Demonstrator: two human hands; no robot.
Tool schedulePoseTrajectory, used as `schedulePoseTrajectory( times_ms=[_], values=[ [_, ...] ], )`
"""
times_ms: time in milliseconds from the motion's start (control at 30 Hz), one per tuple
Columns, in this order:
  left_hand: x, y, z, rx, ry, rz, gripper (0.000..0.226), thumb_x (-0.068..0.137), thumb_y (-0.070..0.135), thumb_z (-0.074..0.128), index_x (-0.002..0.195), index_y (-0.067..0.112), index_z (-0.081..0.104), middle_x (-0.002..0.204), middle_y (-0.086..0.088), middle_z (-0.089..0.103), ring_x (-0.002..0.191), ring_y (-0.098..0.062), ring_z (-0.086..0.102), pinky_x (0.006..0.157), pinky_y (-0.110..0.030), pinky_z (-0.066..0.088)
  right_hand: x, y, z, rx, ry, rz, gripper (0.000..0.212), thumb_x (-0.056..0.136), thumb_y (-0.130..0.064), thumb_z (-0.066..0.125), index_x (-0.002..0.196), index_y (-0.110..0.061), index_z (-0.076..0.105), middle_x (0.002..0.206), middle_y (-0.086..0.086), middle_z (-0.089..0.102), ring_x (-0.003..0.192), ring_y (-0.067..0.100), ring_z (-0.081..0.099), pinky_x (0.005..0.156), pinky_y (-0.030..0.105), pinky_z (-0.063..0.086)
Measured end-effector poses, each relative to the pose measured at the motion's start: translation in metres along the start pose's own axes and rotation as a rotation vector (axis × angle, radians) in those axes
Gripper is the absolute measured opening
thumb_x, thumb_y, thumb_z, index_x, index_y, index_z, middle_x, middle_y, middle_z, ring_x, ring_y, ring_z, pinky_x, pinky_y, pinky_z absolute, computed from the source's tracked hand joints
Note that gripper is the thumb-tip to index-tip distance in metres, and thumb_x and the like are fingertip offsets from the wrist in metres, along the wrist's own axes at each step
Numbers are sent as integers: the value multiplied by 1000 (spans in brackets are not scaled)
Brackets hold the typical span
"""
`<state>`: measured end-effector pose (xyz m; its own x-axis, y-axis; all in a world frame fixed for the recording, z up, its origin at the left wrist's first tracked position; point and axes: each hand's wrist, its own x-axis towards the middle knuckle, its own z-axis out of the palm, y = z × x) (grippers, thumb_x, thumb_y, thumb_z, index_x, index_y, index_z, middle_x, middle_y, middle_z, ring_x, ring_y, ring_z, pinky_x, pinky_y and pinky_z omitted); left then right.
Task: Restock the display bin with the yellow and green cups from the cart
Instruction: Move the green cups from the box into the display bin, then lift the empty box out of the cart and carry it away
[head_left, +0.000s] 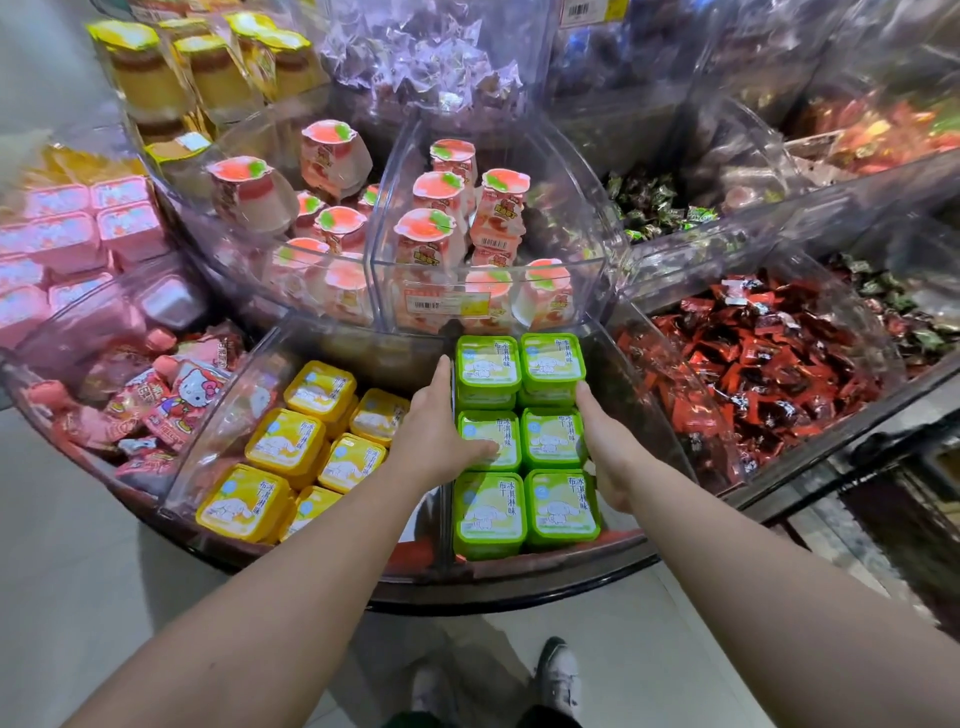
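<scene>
Both hands flank the block of green cups (524, 441) at the centre of the frame. The left hand (441, 436) lies with straight fingers along the block's left side, thumb laid over a middle lid; the right hand (605, 452) presses flat against its right side, fingers straight. Squeezing unevenly could buckle the stacked rows or tip the far pair against the clear display bin (670, 415) wall. The cups sit between the palms, touching both; the yellow cups (306, 447) lie loosely just left, centre-left of frame.
</scene>
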<state>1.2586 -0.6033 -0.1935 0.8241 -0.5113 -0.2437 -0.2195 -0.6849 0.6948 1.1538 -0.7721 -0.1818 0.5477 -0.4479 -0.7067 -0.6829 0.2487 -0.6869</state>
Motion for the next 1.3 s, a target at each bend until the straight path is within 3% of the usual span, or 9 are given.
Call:
schedulePoseTrajectory(
  times_ms=[167,300,500,600,733,900,1000,1100,1300],
  values=[
    [-12,-1,3,-58,-2,-5,122,70,40,82,151,28,-9,158,-5,18,141,-25,27,106,-37,33,45,42,-6,43,-66,23,129,30,-105,38,141,-39,40,151,-5,40,139,27,38,109,68,24],
    [-22,1,8,-65,16,-53,120,73,40,80,151,25,-10,159,-6,13,144,-24,20,108,-38,31,-5,10,4,29,-81,16,106,62,-95,34,144,-27,40,153,-2,36,140,27,35,115,55,24],
    [-37,22,13,15,129,-73,115,73,45,78,152,20,-3,156,-10,20,143,-26,19,110,-40,29,-16,9,-14,-78,-27,-87,106,66,-91,28,143,-18,43,151,4,41,137,27,39,113,51,30],
    [-48,47,22,137,271,-90,108,74,51,73,152,15,8,153,-12,26,142,-28,20,113,-43,26,-44,8,-39,-172,-10,-190,81,92,-68,25,147,-10,34,152,9,36,136,30,39,108,45,31],
    [-76,83,40,266,428,-96,93,73,55,69,144,12,27,146,-14,37,137,-30,30,111,-45,29,-75,23,-91,-282,-5,-273,66,99,-54,25,145,-8,35,149,10,40,134,30,39,109,42,29],
    [-121,120,72,259,428,-142,84,76,53,68,141,13,32,145,-13,39,134,-32,35,107,-42,32,-108,52,-144,-338,50,-458,51,99,-46,32,135,-14,51,134,8,55,120,26,51,99,36,41],
    [-139,155,100,254,371,-96,85,78,53,66,144,14,30,146,-14,37,134,-32,35,108,-42,33,-123,68,-176,-308,77,-485,48,97,-47,39,130,-17,53,121,6,62,102,22,59,83,35,49],
    [-143,196,133,242,301,8,85,77,54,66,144,18,30,146,-12,38,135,-30,34,111,-42,32,-133,76,-219,-363,182,-510,50,95,-46,45,137,-19,48,133,5,56,117,23,53,99,37,43],
    [-134,281,205,368,178,183,82,80,62,57,146,22,28,152,-10,28,139,-30,27,113,-45,28,-125,100,-326,-504,461,-473,58,93,-45,50,143,-18,38,138,8,53,124,28,50,98,33,42]
  ],
)
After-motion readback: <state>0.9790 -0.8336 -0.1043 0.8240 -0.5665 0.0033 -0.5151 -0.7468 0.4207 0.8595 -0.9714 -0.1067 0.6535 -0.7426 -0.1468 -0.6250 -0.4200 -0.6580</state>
